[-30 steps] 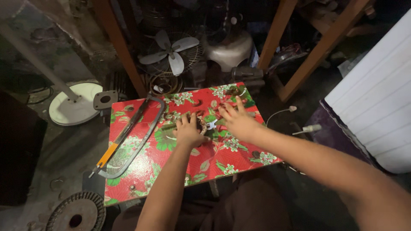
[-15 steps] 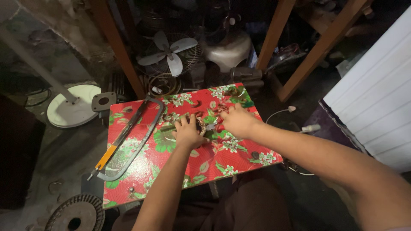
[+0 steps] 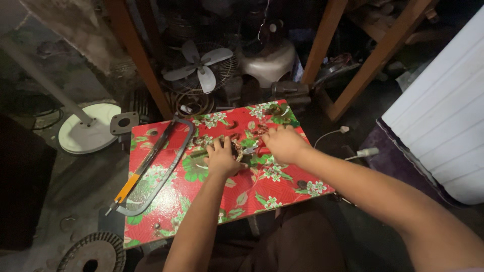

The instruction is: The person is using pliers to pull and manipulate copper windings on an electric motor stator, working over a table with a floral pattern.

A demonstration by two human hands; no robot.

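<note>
Both hands on red floral board [image 3: 262,189]: left hand [image 3: 222,160], right hand [image 3: 283,143] over small parts [image 3: 241,147]; grip unclear.

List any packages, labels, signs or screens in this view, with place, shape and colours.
None can be made out.
The hands rest on a red flowered tabletop.
A hacksaw lies on its left part.
A fan stands behind.

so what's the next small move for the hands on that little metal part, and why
Probably keep the left hand pressing down while the right hand works at its end. Both hands meet over the small metal part on the red floral board, the piece is mostly hidden under fingers, and the hacksaw lies untouched to the left.
</note>
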